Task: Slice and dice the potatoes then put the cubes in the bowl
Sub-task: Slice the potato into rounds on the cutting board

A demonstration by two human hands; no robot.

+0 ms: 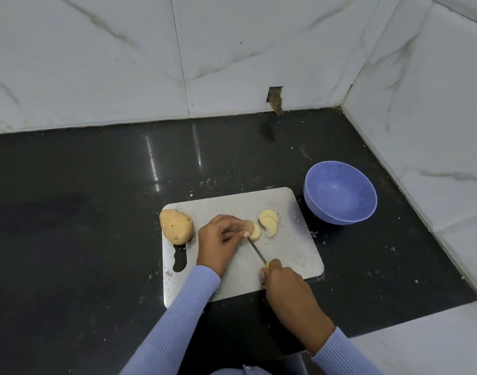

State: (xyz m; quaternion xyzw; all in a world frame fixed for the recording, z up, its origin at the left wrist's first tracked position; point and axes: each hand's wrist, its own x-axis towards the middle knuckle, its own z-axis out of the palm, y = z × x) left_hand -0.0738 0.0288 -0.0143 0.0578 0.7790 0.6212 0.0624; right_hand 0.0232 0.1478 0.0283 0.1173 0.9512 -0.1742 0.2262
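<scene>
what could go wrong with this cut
The left hand holds the potato with fingertips right beside the knife, so the blade could nick them. The whole potato sits at the board edge and might roll off. The bowl is empty; no cubes yet.

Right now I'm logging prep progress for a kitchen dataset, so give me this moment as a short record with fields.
surface: metal cutting board on dark counter
left hand: holds the potato being cut
right hand: grips the knife, blade at the potato
cut so far: slices lying on the board
whole potato: uncut, at board's left edge
bowl: blue, right of board, no cubes inside
</scene>
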